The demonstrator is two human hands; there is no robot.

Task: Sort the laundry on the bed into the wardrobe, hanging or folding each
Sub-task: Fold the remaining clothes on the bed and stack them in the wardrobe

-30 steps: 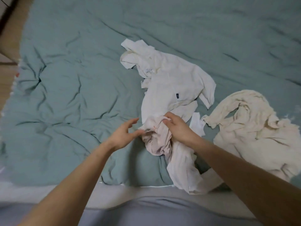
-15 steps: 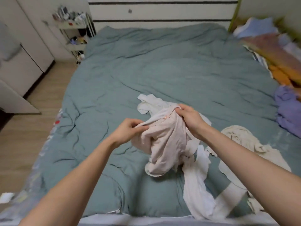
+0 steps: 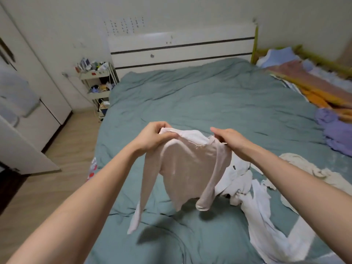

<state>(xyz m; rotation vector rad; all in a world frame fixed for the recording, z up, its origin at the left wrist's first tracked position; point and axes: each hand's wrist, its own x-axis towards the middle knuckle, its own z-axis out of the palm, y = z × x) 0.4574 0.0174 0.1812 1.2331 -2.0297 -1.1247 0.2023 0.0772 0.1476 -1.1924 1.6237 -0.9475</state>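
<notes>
Since half a second ago the pale pink long-sleeved top [image 3: 187, 168] has been drawn out of a bunched wad and is now hanging open, clear of the bed [image 3: 200, 103]. The left hand [image 3: 152, 139] is gripping one shoulder with fingers curled over the cloth; the right hand [image 3: 227, 139] is pinching the other shoulder. The white garment [image 3: 253, 199] is lying just beside it on the bed, with the cream garment [image 3: 308, 170] further right. The bed's left edge is running beside bare wooden floor [image 3: 57, 159], giving open room toward the wardrobe [image 3: 28, 96]. The top's long axis is running downward, neckline up between the hands, sleeves dangling toward the bed.
</notes>
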